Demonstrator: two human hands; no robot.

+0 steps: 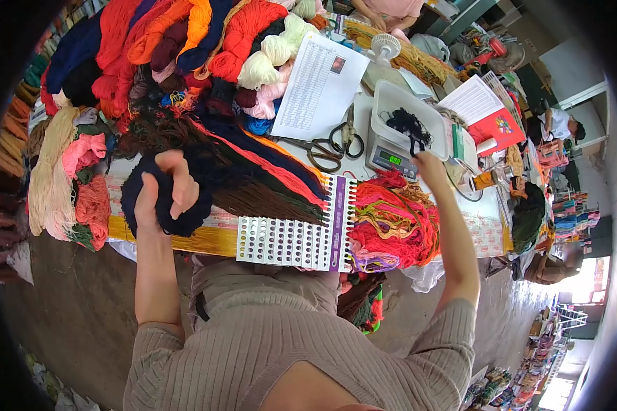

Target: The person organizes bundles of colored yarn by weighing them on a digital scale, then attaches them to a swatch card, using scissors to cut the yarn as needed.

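My left hand (168, 188) is closed around a thick bundle of dark navy yarn (147, 212) at the left of the table. On the right, my right hand (428, 168) pinches the end of a smaller dark yarn hank (406, 127). That hank lies partly in a white plastic tray (384, 96) on a digital scale (384, 161) with a lit green display. Between my hands, a punched thread card (288, 243) with a purple strip holds navy, coral, green and brown strands (267, 178). A heap of red and mixed yarn (394, 226) lies beside the card.
Two pairs of scissors (322, 154) lie left of the scale, below a printed sheet (319, 85). Large piles of coloured skeins (247, 41) cover the back left. Papers, a red booklet (497, 127) and a small fan (385, 46) stand farther right. Another person (391, 10) sits opposite.
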